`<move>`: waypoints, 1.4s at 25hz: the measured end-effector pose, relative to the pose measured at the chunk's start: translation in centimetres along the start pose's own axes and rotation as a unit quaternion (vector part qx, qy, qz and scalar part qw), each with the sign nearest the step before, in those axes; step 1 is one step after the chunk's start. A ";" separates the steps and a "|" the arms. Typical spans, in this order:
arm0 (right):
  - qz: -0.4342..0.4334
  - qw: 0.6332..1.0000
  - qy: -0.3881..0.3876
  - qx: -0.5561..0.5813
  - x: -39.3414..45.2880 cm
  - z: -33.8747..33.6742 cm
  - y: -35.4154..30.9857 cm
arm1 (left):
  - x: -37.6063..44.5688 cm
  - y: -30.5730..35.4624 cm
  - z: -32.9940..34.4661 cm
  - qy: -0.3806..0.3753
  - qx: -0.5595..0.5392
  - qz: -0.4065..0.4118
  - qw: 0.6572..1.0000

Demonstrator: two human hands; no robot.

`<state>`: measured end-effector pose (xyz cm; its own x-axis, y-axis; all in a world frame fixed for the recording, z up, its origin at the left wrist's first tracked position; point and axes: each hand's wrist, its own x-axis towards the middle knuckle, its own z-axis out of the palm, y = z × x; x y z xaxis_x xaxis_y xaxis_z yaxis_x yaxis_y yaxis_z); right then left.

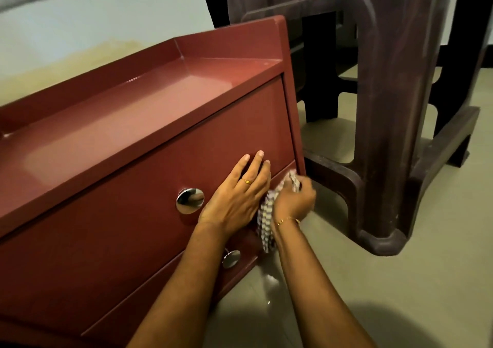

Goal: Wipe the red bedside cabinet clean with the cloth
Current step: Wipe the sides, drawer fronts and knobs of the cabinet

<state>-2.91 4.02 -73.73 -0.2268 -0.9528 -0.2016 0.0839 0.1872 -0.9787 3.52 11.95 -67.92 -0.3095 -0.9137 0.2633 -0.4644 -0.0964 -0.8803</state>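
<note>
The red bedside cabinet (138, 177) fills the left and middle of the view, with a rimmed top and two drawers, each with a round chrome knob. My left hand (236, 195) lies flat, fingers spread, on the upper drawer front just right of its knob (190, 200). My right hand (293, 201) is closed on a striped grey-and-white cloth (266, 219) and presses it against the cabinet's lower right front corner, at the gap between the drawers. Part of the cloth hangs down below my wrist.
A dark brown plastic chair (386, 123) stands close to the cabinet's right side, its leg foot (378, 238) near my right hand. The lower knob (231, 259) shows under my left forearm. Pale tiled floor (400, 294) spreads to the right and front. A wall rises behind.
</note>
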 end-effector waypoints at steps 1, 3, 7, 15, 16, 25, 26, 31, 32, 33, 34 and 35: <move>-0.039 0.999 -0.001 -0.002 -0.7 0.1 -1.0 | 0.0 -0.1 0.0 0.003 0.000 0.000 1.000; -0.064 0.998 -0.005 -0.006 -1.3 0.0 -0.5 | 0.0 -0.1 0.0 0.001 0.003 0.000 1.000; 0.040 0.997 -0.020 -0.056 0.1 -2.1 3.0 | 0.0 -0.1 -0.2 -0.013 -0.003 -0.013 1.000; -0.299 0.951 0.054 0.052 1.9 1.2 -3.9 | 0.0 0.0 0.0 -0.012 0.001 -0.012 1.000; -0.279 0.958 0.055 0.039 2.0 1.1 -1.8 | 0.0 0.0 0.1 -0.013 0.004 -0.012 1.000; -0.180 0.980 0.065 0.050 2.6 0.5 -2.1 | 0.2 0.0 -0.2 -0.008 0.011 -0.015 1.000; -0.216 0.973 0.070 0.047 2.4 1.1 -2.6 | 0.2 -0.1 -0.2 -0.004 0.013 -0.016 1.000; -0.209 0.977 0.048 -0.011 2.8 0.0 2.7 | 0.2 -0.1 -0.4 -0.010 0.022 -0.022 0.999; -0.152 0.988 0.034 -0.022 3.0 -0.7 3.6 | 0.2 -0.2 -0.5 -0.009 0.022 -0.023 0.999; -0.089 0.995 0.020 -0.033 3.2 -1.2 3.9 | 0.2 -0.2 -0.7 -0.012 0.021 -0.023 0.999; -0.042 0.998 0.016 -0.033 3.4 -1.2 3.5 | 0.2 -0.2 -0.8 -0.017 0.020 -0.024 0.999; -0.019 1.000 0.020 -0.014 3.4 -1.0 2.0 | 0.2 -0.1 -0.8 -0.020 0.020 -0.024 0.999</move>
<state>-4.53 1.38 -76.47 -0.2689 -0.9490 -0.1646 0.0468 0.1578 -0.9864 2.84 12.10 -67.44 -0.2542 -0.9228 0.2897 -0.4446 -0.1545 -0.8823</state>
